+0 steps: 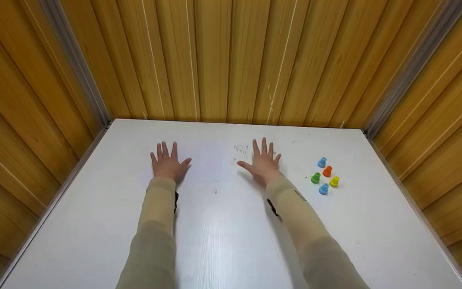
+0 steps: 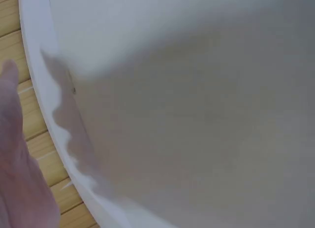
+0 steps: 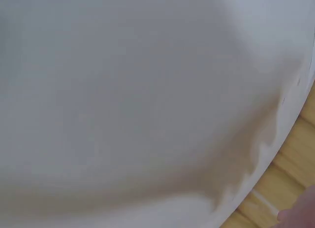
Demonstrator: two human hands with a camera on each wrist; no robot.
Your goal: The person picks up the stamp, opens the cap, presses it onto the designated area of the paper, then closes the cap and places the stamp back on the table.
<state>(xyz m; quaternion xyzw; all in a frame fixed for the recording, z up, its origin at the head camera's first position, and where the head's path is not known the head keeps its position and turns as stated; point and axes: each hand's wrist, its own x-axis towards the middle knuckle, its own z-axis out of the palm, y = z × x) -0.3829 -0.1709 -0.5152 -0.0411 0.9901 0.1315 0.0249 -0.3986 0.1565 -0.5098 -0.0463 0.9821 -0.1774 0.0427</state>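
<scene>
Both hands are spread palm down over the white table, fingers straight and holding nothing. On the left side is the left hand, its thumb pointing inward. The right hand lies to the right of the middle, nearest to a cluster of small plastic pegs. In that cluster are a blue peg, an orange peg, a green peg, a yellow peg and another blue peg, all standing upright. The wrist views show part of each hand and its shadow on the tabletop.
Behind the table rises a wood-patterned panel wall, with similar walls on both sides. Grey metal posts stand at the back corners. Dark scuff marks show on the tabletop between the hands.
</scene>
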